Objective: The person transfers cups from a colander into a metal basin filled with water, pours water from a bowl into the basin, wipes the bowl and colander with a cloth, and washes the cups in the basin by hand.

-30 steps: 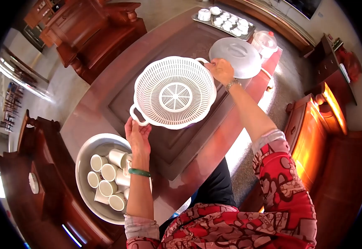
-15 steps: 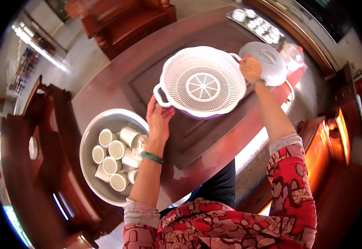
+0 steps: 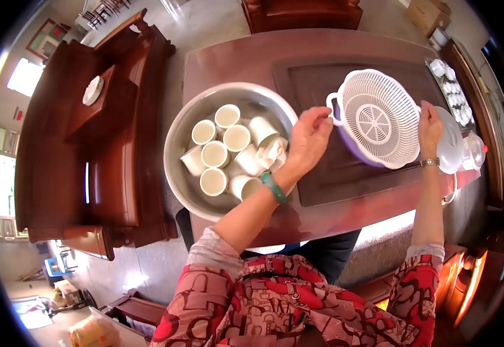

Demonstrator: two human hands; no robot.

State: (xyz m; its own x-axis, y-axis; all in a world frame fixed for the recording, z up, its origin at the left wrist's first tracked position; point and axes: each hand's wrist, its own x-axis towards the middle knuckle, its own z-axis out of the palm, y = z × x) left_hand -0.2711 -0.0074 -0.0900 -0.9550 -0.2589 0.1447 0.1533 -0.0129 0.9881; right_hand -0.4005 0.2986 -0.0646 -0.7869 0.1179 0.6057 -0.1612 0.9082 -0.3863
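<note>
A white slotted basket (image 3: pixel 374 123) with a purple outer part beneath it is held over the dark table panel. My left hand (image 3: pixel 311 139) grips its left handle between thumb and fingers. At the basket's right edge my right hand (image 3: pixel 430 128) is closed on the other handle. Left of my left hand, a large metal basin (image 3: pixel 174 144) holds several white cups (image 3: pixel 213 154), most with their round ends facing up. A crumpled white cloth (image 3: pixel 273 155) lies among them, close to my left wrist.
A translucent lid (image 3: pixel 449 141) lies at the table's right end, beside a clear container with a red knob (image 3: pixel 473 151). Behind them is a tray of white items (image 3: pixel 455 95). A wooden bench (image 3: pixel 113 144) stands left of the table (image 3: pixel 229 58).
The view has turned to the left, so the basin now appears nearer the middle. The basket is tilted more, with its purple outer part showing on the left. Both hands still hold the handles.
</note>
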